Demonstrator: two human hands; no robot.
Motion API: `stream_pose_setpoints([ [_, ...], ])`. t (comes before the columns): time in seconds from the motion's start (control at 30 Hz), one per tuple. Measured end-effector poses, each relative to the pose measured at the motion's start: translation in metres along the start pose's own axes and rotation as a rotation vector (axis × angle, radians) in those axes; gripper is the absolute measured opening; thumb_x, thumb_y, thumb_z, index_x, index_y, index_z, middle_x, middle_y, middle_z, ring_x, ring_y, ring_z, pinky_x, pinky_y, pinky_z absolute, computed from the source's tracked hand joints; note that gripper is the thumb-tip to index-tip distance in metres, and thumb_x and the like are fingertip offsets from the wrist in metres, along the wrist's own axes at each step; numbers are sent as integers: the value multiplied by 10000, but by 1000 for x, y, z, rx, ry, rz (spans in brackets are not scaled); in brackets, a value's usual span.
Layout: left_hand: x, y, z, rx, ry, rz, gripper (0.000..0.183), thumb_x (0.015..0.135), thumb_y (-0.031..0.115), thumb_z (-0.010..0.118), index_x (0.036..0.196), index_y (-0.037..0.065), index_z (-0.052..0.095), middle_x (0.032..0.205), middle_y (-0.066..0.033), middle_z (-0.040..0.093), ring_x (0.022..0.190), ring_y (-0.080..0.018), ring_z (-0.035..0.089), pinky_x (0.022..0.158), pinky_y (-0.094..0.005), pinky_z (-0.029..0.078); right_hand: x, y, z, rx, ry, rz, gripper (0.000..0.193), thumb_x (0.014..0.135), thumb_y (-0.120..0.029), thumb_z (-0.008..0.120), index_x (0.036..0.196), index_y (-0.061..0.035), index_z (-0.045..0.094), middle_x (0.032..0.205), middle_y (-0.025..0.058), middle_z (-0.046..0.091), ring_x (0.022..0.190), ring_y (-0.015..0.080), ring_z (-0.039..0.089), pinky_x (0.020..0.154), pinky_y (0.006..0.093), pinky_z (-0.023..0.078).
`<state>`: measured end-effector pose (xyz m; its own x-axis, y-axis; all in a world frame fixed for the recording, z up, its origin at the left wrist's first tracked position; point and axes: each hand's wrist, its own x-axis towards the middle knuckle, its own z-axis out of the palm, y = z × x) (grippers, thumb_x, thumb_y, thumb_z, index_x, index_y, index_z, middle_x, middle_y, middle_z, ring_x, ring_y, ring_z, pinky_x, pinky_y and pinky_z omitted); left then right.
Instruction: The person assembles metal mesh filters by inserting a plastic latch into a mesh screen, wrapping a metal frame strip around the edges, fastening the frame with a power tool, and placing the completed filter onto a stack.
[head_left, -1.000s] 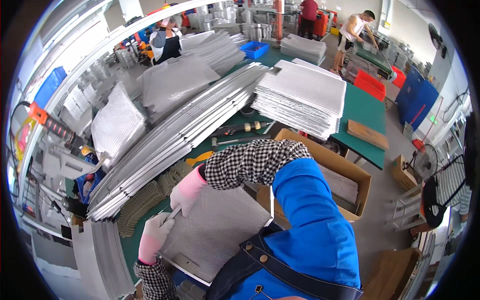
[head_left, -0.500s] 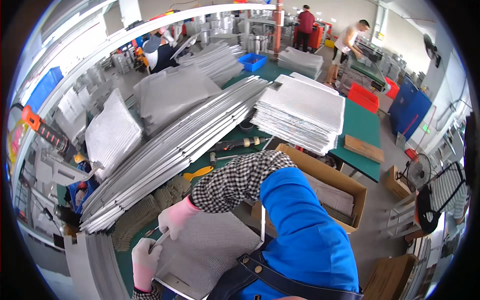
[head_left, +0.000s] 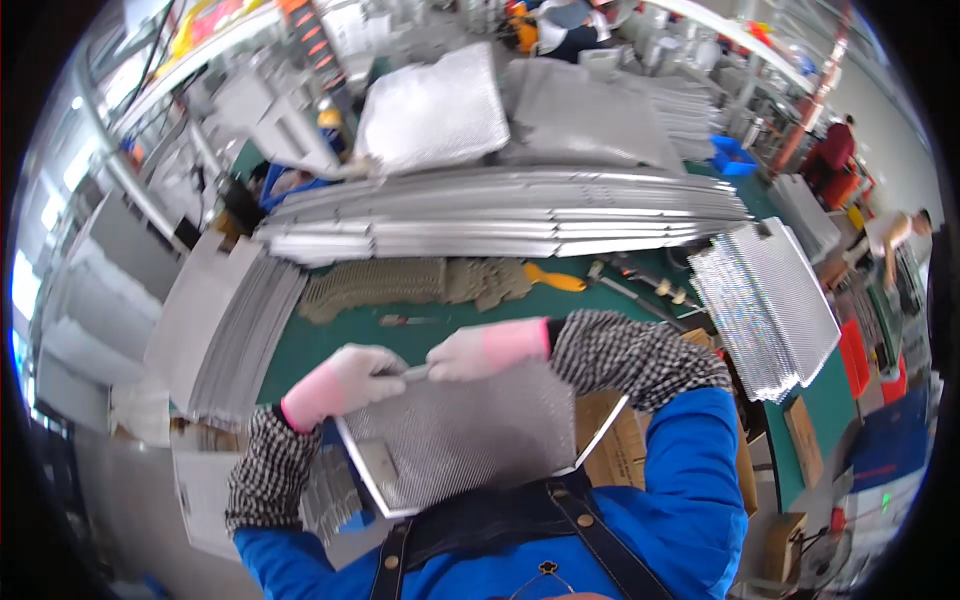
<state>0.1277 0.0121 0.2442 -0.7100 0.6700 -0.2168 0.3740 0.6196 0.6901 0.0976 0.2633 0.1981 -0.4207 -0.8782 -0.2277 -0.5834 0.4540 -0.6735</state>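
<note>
A grey metal mesh panel (head_left: 490,430) with a pale frame along its sides lies in front of my body, tilted against the apron. My left hand (head_left: 350,382), in a white and pink glove, pinches a short grey strip (head_left: 414,374) at the panel's far edge. From the other side, my right hand (head_left: 482,352), gloved alike, has its fingers closed on the same strip; its fingertips are partly hidden. Beyond the hands, a thin tool (head_left: 408,320) lies on the green table (head_left: 330,345). A small flat plate (head_left: 378,460) shows at the panel's left corner.
Long metal strips (head_left: 480,215) are stacked across the table behind rows of small tan parts (head_left: 375,285). A yellow-handled tool (head_left: 556,279) and a power driver (head_left: 655,282) lie right of these. Panel stacks stand left (head_left: 215,330) and right (head_left: 765,305). Co-workers are farther back.
My view has turned left, so the table now lies straight across. Both hands remain together at the panel's far edge, and my left forearm has come more into view.
</note>
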Motion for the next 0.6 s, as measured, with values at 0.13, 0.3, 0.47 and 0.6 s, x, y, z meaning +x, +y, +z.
stream_pose_setpoints([
  [0.13, -9, -19, 14, 267, 268, 174, 241, 874, 214, 658, 1046, 50, 691, 899, -139, 680, 879, -320, 667, 789, -399, 536, -5, 7, -15, 106, -47, 49, 511, 1022, -441, 413, 1169, 9, 605, 1123, 233, 651, 1089, 382, 610, 945, 443, 471],
  [0.3, -5, -24, 30, 438, 387, 191, 195, 841, 238, 711, 884, 59, 649, 843, -111, 646, 827, -265, 665, 720, -378, 535, -27, 8, -28, 74, -124, 155, 416, 984, -363, 526, 1174, -2, 611, 1034, 197, 661, 1005, 325, 637, 894, 393, 488],
  [0.47, 4, -14, 41, 480, 397, 201, 191, 843, 240, 713, 902, 75, 636, 881, -89, 628, 857, -275, 646, 737, -387, 528, -31, -12, -18, 88, 53, 215, 348, 921, -283, 606, 1164, -36, 638, 959, 162, 679, 923, 291, 663, 830, 385, 500],
  [0.6, 14, -9, 55, 282, 423, 243, 202, 844, 213, 719, 955, 69, 633, 906, -77, 607, 898, -284, 626, 774, -402, 524, -22, -27, -1, -82, 125, 248, 280, 933, -233, 619, 1104, -12, 643, 944, 160, 673, 849, 258, 655, 776, 340, 506],
])
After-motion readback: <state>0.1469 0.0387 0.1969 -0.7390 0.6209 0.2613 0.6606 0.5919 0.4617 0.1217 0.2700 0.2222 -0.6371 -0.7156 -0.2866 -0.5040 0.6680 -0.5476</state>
